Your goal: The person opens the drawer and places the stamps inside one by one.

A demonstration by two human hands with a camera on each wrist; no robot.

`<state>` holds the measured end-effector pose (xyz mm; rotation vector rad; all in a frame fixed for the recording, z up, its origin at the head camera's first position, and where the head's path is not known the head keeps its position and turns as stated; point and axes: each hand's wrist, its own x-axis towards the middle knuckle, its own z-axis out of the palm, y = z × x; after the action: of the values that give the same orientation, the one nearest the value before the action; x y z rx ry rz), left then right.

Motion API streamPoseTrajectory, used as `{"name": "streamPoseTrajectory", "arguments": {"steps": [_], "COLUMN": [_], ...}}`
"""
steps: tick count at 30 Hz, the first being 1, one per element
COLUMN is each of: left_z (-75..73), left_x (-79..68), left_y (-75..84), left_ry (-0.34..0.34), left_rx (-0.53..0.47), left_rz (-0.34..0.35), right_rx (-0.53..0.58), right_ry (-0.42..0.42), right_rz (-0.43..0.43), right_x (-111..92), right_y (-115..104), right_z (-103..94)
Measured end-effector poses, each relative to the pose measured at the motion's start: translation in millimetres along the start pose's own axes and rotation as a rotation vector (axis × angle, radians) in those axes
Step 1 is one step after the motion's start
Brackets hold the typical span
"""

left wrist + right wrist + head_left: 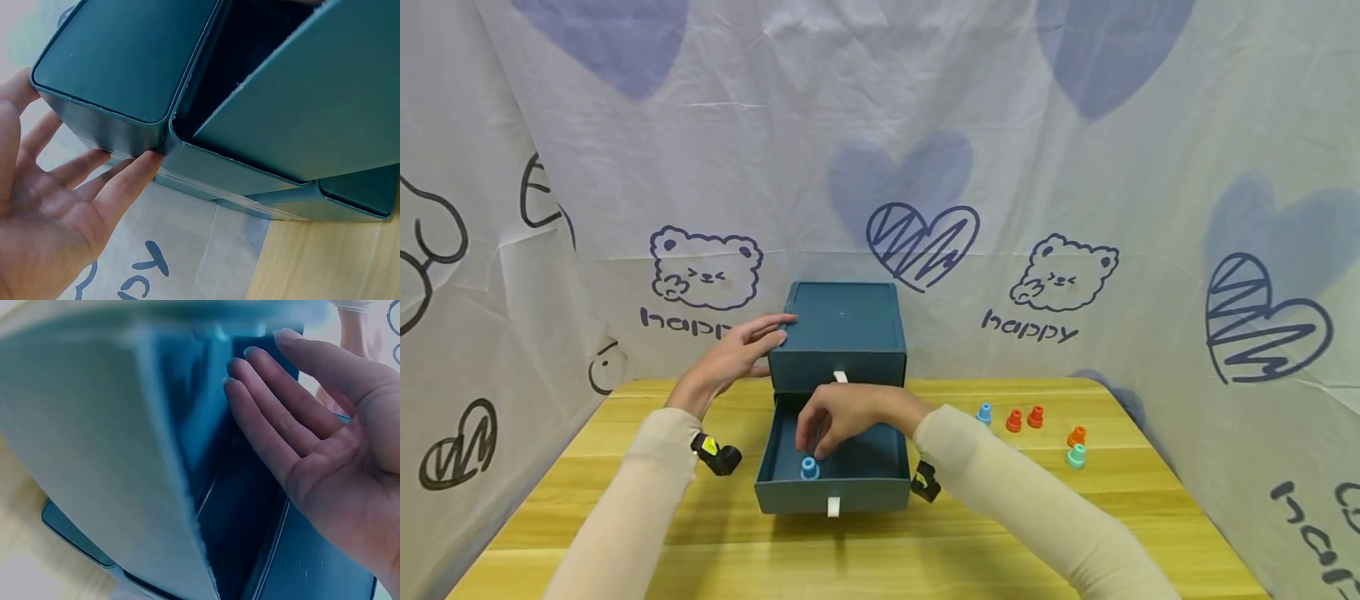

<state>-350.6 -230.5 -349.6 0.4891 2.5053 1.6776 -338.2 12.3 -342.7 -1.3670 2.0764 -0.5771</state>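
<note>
Behind it all hangs the big white cloth [790,167], printed with blue hearts, bears and "happy". Below spreads the yellow wood-grain table [985,542], and here's the dark teal cabinet [842,321] on it, boxy, smooth-topped, corners neatly rounded. Its lower drawer [797,497] juts toward us, a white tab on the front, another tab on the face above.

Now the hands! The left hand [730,358] is at the cabinet's left side, fingers spread and relaxed, fingertips against the wall near the top edge. The right hand [846,412] reaches over from the right, wrist bent, fingers dipping into the drawer; they're loosely extended, thumb apart, gripping nothing.

And just beside those fingertips, the little blue piece [808,468]! It's upright in the drawer near the front panel, glossy, wide-based, narrower above, a round recess on top. Whether they touch, I can't tell from here. Off to the right on the table: a light-blue one [984,413], two reds [1014,421], an orange [1077,436] and a mint [1076,456].
</note>
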Motion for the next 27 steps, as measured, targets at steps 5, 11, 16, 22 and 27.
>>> {"name": "streamPoseTrajectory", "arguments": {"steps": [5,11,16,22,27], "left_z": [0.2,0.5,0.6,1.3,1.8], "left_x": [0.4,0.7,0.3,0.2,0.6], "left_y": [-0.3,-0.8,-1.3,-1.2,-1.1], "left_ry": [-0.002,0.003,0.009,0.015,0.015], "left_rx": [-0.009,-0.005,0.002,0.009,0.001], "left_rz": [0.004,0.0,-0.004,-0.006,-0.005], "right_rx": [0.005,0.005,0.03,0.042,0.043], "right_ry": [0.012,0.029,0.047,0.095,0.139], "right_rz": [-0.032,-0.057,-0.07,-0.103,-0.071], "right_x": [-6.1,-17.2,-29.5,-46.2,-62.8], "right_y": [-0.5,-0.5,-0.4,2.8,8.7], "right_z": [-3.5,-8.2,-10.6,-13.7,-16.0]}}
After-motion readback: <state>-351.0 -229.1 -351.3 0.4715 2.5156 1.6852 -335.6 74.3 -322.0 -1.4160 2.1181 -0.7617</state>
